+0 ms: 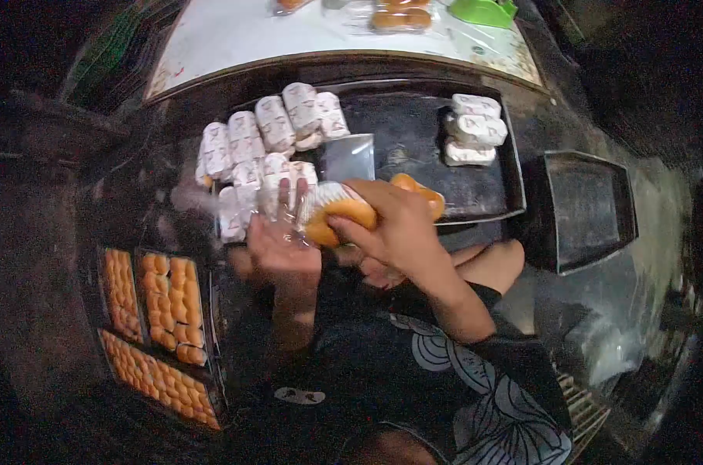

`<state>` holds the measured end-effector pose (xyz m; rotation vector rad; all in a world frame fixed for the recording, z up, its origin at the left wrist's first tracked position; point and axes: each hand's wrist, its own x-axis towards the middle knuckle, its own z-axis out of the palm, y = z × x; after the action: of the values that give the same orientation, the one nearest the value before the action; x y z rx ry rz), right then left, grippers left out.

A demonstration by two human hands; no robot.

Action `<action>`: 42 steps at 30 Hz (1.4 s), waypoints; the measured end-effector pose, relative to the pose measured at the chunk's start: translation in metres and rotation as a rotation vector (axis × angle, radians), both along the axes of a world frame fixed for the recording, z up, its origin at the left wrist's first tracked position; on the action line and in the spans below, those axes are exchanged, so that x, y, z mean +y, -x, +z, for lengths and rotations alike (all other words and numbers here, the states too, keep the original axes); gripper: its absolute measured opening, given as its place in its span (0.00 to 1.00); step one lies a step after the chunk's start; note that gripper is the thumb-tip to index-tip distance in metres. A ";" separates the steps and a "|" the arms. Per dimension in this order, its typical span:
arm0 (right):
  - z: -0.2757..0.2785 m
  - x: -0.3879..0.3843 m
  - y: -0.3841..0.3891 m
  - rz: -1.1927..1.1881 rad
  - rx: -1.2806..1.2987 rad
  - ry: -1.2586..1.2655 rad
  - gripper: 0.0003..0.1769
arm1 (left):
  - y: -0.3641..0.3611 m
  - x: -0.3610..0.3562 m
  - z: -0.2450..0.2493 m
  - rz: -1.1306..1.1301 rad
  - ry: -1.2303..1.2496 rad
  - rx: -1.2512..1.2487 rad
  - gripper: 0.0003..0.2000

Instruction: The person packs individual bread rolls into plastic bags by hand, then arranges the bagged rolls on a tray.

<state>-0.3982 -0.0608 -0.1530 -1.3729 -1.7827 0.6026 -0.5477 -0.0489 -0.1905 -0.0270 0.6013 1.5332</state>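
Observation:
My right hand is closed around a golden bread roll that has a white, ridged side. Facing it, my left hand has its fingers spread, with clear plastic film over or beside them; the film's outline is blurred. Two unwrapped rolls lie just past my right wrist, at the near edge of the dark tray. Left of them is a stack of clear plastic sheets or bags. Wrapped white packs with printed marks stand in rows beyond my left hand.
More wrapped packs are piled at the tray's right. An empty dark tray lies further right. Trays of rolls are at the lower left. A white table at the top holds packaged bread and a green object.

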 end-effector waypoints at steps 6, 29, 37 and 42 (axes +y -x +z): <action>-0.021 -0.005 0.005 0.159 0.194 0.423 0.32 | 0.020 0.002 -0.019 -0.230 -0.453 -0.101 0.27; -0.036 -0.017 -0.004 0.560 0.380 0.475 0.41 | 0.019 0.020 -0.030 -0.316 -0.317 0.012 0.31; -0.026 0.008 0.013 0.771 0.203 0.617 0.23 | 0.039 0.029 -0.036 -0.793 -0.355 0.095 0.32; -0.052 -0.023 0.012 1.000 0.259 0.473 0.20 | 0.077 0.054 -0.019 -0.547 -0.131 -0.147 0.21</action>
<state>-0.4107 -0.0840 -0.2053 -0.5149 -2.1056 1.7225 -0.6247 0.0051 -0.2096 0.1159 0.3503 1.0249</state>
